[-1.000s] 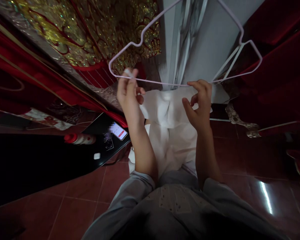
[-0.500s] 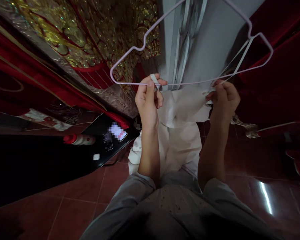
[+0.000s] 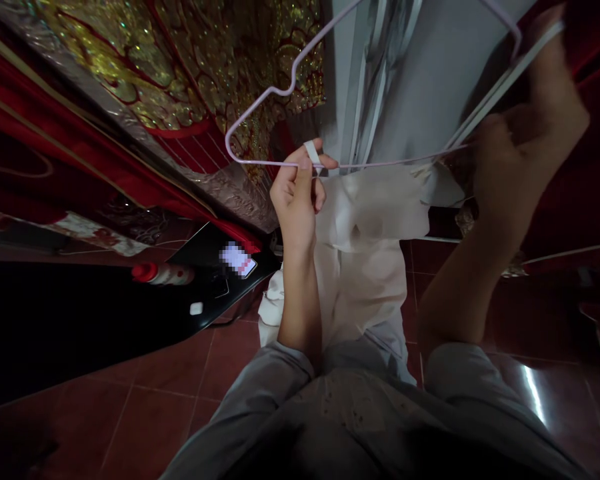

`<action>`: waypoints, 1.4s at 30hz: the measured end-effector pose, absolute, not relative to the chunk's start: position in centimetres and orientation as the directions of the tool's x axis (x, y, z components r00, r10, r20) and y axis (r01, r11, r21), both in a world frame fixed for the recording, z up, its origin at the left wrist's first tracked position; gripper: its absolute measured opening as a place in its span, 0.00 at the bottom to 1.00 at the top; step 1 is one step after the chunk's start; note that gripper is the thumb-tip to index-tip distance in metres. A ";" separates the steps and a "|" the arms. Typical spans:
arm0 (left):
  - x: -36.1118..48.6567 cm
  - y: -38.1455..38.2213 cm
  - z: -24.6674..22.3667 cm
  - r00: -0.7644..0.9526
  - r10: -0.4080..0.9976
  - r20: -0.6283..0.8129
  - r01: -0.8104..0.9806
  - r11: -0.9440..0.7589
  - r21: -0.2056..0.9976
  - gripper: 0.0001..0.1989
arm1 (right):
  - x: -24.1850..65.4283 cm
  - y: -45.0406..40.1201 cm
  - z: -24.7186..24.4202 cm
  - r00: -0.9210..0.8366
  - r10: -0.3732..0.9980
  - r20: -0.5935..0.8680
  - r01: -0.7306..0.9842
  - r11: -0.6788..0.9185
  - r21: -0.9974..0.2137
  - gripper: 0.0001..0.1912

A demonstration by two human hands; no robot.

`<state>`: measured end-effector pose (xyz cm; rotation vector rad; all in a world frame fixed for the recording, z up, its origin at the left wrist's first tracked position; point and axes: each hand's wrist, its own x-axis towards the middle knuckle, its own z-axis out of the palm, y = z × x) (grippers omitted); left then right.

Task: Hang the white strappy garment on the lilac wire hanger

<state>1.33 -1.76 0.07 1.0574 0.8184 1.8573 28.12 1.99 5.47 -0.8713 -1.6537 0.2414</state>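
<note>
A pale lilac clothes hanger [image 3: 258, 108] spans the upper middle of the view. My left hand [image 3: 300, 190] is closed on its bottom bar, thumb against the wire, with a white strap [image 3: 312, 154] looped over a finger. Beneath the bar hangs a white garment [image 3: 373, 213]. At the hanger's right end, my right hand [image 3: 527, 140] is raised and partly blurred. It pulls a second white strap [image 3: 500, 87] taut over a fingertip, up and right from the bar. The hanger's right corner is hidden behind this hand.
On the left, a black table [image 3: 80, 327] bears a red-capped bottle [image 3: 165, 273], a lit phone [image 3: 239, 259] and a small white case [image 3: 196, 308]. Gold-sequined and red garments [image 3: 190, 60] hang at upper left. Dark red cloth [image 3: 580, 200] hangs at right. The floor [image 3: 155, 413] is red tile.
My right hand has moved up and right from the bottom bar, stretching the right strap outward past the hanger's notch. My left hand keeps its hold on the bar.
</note>
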 end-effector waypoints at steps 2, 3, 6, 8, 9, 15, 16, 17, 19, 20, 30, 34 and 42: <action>1.5 -2.0 0.2 -0.293 0.882 0.369 -0.339 -0.457 0.822 0.21 | 29.6 3.4 5.0 0.085 0.426 0.901 0.426 0.801 -0.420 0.31; 1.5 -2.0 0.3 -0.290 0.880 0.376 -0.345 -0.462 0.817 0.20 | 30.3 3.9 4.3 0.176 0.311 0.934 0.432 0.828 -0.357 0.30; 1.7 -2.0 0.2 -0.291 0.886 0.361 -0.386 -0.454 0.803 0.17 | 32.2 4.2 1.9 0.359 0.252 0.899 0.324 0.869 -0.373 0.27; 1.8 -1.8 0.0 -0.290 0.887 0.358 -0.409 -0.453 0.792 0.16 | 32.5 3.6 0.5 0.349 0.345 0.871 0.141 0.900 -0.413 0.25; 1.9 -1.8 0.0 -0.290 0.884 0.366 -0.418 -0.461 0.783 0.16 | 32.2 3.1 0.1 0.334 0.383 0.861 0.056 0.904 -0.424 0.25; 3.6 -2.5 0.5 -0.317 0.916 0.244 -0.426 -0.368 0.826 0.17 | 25.0 -0.1 0.0 0.336 0.483 0.809 0.264 0.776 -0.573 0.17; 3.8 -2.7 0.6 -0.325 0.921 0.214 -0.429 -0.346 0.834 0.16 | 23.9 -0.5 0.1 0.293 0.528 0.797 0.317 0.733 -0.602 0.18; 3.9 -2.8 0.6 -0.334 0.922 0.195 -0.434 -0.334 0.837 0.16 | 23.0 -0.8 0.2 0.256 0.574 0.778 0.350 0.695 -0.628 0.18; 3.6 -3.0 0.3 -0.364 0.914 0.180 -0.433 -0.338 0.836 0.14 | 22.2 -1.2 0.2 0.221 0.641 0.735 0.366 0.644 -0.672 0.20; 3.3 -3.0 0.0 -0.395 0.900 0.184 -0.420 -0.355 0.835 0.13 | 22.1 -1.3 0.2 0.226 0.659 0.718 0.357 0.629 -0.690 0.20; -4.0 -0.5 -0.4 -0.790 0.485 0.375 -0.093 -0.700 0.708 0.10 | 22.4 -1.4 0.4 0.288 0.707 0.646 0.235 0.601 -0.763 0.21; -5.6 0.2 1.0 -0.613 0.546 0.571 -0.019 -0.733 0.680 0.06 | 22.5 -1.0 0.4 0.279 0.681 0.677 0.276 0.619 -0.736 0.17; -4.9 0.2 7.7 -0.240 0.861 0.449 0.035 -0.455 0.890 0.15 | 22.7 -0.6 -0.4 0.302 0.683 0.665 0.242 0.620 -0.747 0.19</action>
